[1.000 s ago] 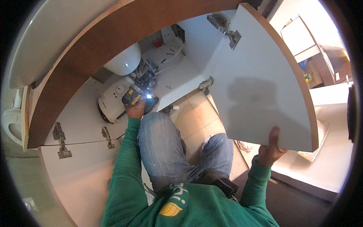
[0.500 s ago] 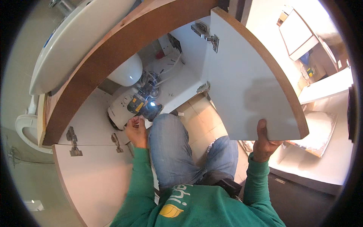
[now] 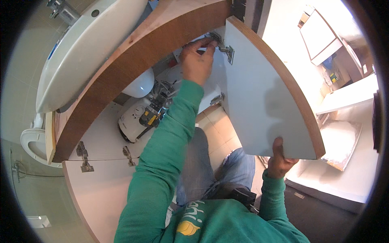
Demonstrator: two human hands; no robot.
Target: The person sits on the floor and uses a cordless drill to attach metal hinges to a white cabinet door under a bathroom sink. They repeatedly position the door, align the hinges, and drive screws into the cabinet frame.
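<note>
A white cabinet door [image 3: 255, 89] with a brown wooden edge stands swung out from a curved cabinet [image 3: 93, 87]. Around the door's lower edge my right hand [image 3: 280, 160] is closed, its thumb lying on the white face. My left hand [image 3: 197, 60] reaches into the cabinet, thumb and forefinger pinched beside the upper metal hinge [image 3: 229, 54]. Whatever is between those fingertips is too small to make out. A lower hinge [image 3: 217, 99] joins the same side. On the cabinet floor, a black and yellow power tool [image 3: 150, 117] rests against a rounded white appliance [image 3: 130, 123].
Above the cabinet sits a white washbasin [image 3: 89, 52] with a chrome tap [image 3: 64, 12]. A second door [image 3: 101, 190] hangs open at the left on two hinges. Grey hoses [image 3: 164, 87] lie behind the tool. My knees are under the left arm.
My left hand has moved up and right from beside the power tool to the upper hinge. The right hand still grips the door, which has shifted slightly downward in view.
</note>
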